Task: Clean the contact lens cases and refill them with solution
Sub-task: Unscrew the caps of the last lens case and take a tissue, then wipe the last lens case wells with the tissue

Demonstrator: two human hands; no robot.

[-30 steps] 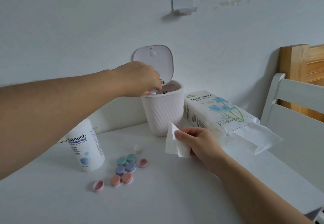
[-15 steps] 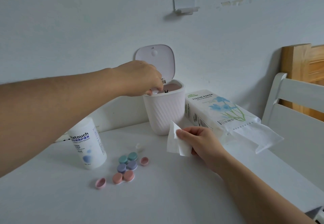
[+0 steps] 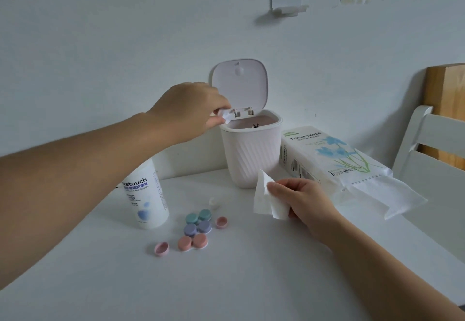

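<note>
The left hand (image 3: 191, 112) pinched a crumpled white wad (image 3: 224, 115) just left of the open bin (image 3: 251, 149) at frame center, while the right hand (image 3: 299, 200) pinched 1 fresh tissue (image 3: 264, 200) nearer the cases (image 3: 196, 230).

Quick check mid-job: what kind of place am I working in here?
Probably a home room, at a small white table against a wall: a lidded mini bin, a tissue pack and a wooden bed frame beside it.

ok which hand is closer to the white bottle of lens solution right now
Left, as far as one view shows. The left hand is up above the white bottle of lens solution, at the ribbed bin's rim; the right hand holds a tissue off to its right.
</note>
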